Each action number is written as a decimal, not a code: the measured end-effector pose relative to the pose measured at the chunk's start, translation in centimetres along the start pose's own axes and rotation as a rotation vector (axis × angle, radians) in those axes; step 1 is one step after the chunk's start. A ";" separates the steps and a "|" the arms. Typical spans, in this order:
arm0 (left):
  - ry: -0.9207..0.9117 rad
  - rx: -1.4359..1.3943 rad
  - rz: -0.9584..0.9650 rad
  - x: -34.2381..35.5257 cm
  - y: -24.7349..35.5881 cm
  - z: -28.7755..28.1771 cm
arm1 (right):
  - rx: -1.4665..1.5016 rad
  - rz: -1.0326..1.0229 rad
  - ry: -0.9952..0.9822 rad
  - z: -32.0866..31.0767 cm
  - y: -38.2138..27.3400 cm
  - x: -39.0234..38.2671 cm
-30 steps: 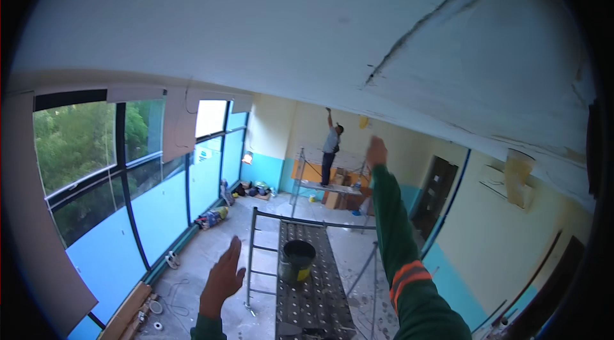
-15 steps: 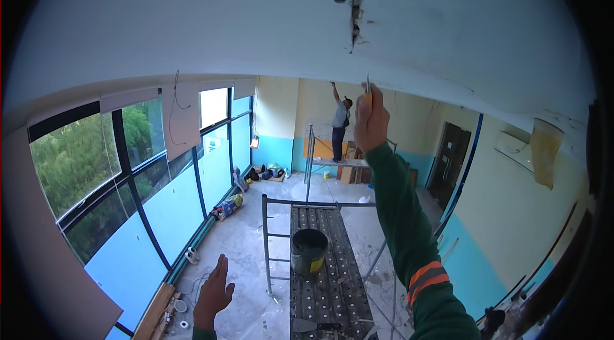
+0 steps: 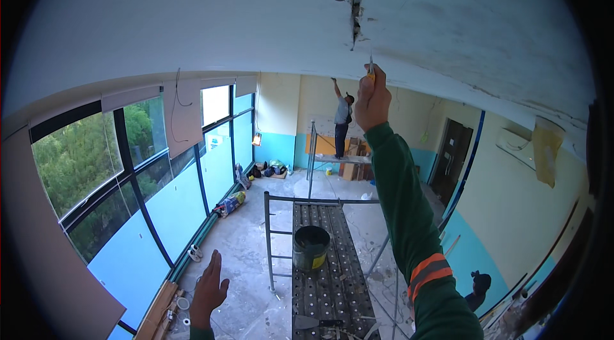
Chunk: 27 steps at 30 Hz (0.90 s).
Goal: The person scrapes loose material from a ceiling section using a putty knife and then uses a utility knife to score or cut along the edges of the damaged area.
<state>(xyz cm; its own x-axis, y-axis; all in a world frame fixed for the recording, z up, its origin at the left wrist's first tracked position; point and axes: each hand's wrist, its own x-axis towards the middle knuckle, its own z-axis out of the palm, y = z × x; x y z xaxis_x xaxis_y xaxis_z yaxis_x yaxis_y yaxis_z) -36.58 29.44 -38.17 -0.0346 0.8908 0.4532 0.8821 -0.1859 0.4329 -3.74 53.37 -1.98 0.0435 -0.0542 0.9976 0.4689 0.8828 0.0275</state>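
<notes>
My right hand [image 3: 373, 100], raised on a green sleeve with an orange-and-grey band, is closed round a yellow-handled utility knife [image 3: 371, 73]. Its thin blade points up, close to the ceiling, just below the end of a dark, ragged slot [image 3: 355, 14]. Whether the tip touches the ceiling I cannot tell. Low on the left, my left hand [image 3: 210, 289] is held out empty, fingers straight and thumb apart. Below me, a dark bucket [image 3: 311, 260] with a yellow patch stands on the perforated scaffold platform [image 3: 329, 295]. At the platform's near end lies a trowel [image 3: 307, 323].
A grey scaffold frame [image 3: 268, 244] rises at the platform's far end. Another person [image 3: 342, 123] stands on a farther scaffold, one arm up to the ceiling. A dark head [image 3: 478, 285] shows below at right. Windows [image 3: 147, 212] line the left; bags [image 3: 229, 204] lie beside them.
My right hand and the knife have risen slightly toward the slot. The view has shifted a little, and a person's head shows more at lower right. My left hand stays outstretched.
</notes>
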 end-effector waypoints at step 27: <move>0.018 0.043 -0.025 -1.1 -1.3 -0.8 | -0.436 0.592 -0.430 0.0 4.8 -9.7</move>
<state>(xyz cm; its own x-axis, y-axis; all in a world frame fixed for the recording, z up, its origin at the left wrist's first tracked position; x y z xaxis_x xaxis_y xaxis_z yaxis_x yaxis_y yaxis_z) -38.10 28.37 -38.61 -0.0654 0.8872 0.4568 0.9003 -0.1449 0.4104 -1.91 58.17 -11.53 0.0910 0.6198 0.7794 0.7762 0.4462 -0.4455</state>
